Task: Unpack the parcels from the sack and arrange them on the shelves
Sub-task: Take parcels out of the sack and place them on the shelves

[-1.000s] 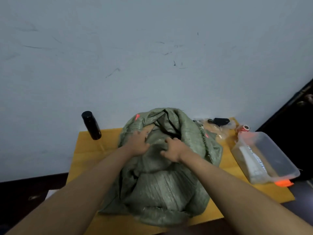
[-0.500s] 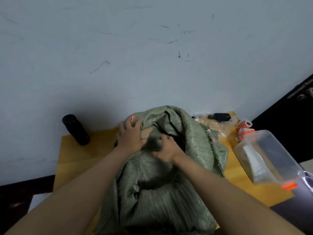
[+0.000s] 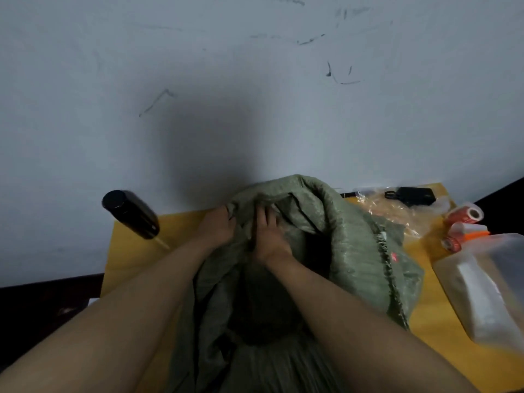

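Observation:
A green woven sack (image 3: 357,251) stands bulging on the yellow table (image 3: 133,251), its mouth facing up and toward the wall. My left hand (image 3: 217,228) grips the sack's left rim, fingers curled over the fabric. My right hand (image 3: 268,236) clutches the rim just beside it, at the edge of the dark opening. No parcel shows; the inside of the sack is dark.
A black bottle (image 3: 130,214) stands at the table's back left. At the right are a clear plastic box (image 3: 487,287) with an orange clip, red tape rolls (image 3: 465,215), crumpled plastic wrap (image 3: 394,211) and a black pouch (image 3: 415,195). A grey wall rises right behind the table.
Both hands have slid up the sack to its rim and closed on the fabric. The view has moved closer, and the sack's mouth gapes wider.

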